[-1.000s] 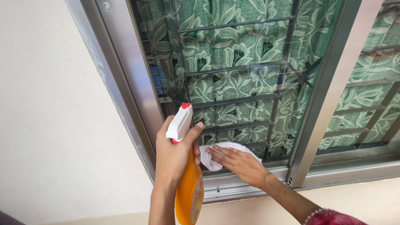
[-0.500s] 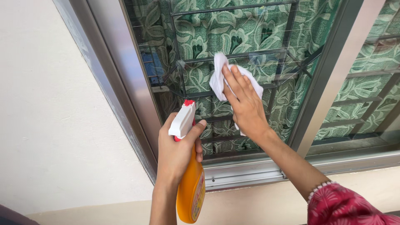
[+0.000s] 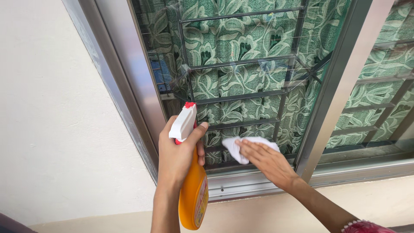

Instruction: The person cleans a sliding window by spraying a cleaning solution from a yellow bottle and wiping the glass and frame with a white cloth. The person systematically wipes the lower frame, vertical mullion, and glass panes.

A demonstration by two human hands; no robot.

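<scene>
My left hand grips an orange spray bottle with a white and red trigger head, held upright in front of the window's lower left corner. My right hand lies flat on a white cloth and presses it against the lower part of the glass pane. Behind the glass are dark metal bars and a green leaf-patterned curtain.
A silver aluminium window frame runs along the left and bottom, with a vertical mullion to the right of my right hand. A second pane lies beyond it. A cream wall fills the left side.
My right hand swept the cloth from the bottom of the pane up to its middle, then back down to the lower edge. The spray bottle stayed almost still.
</scene>
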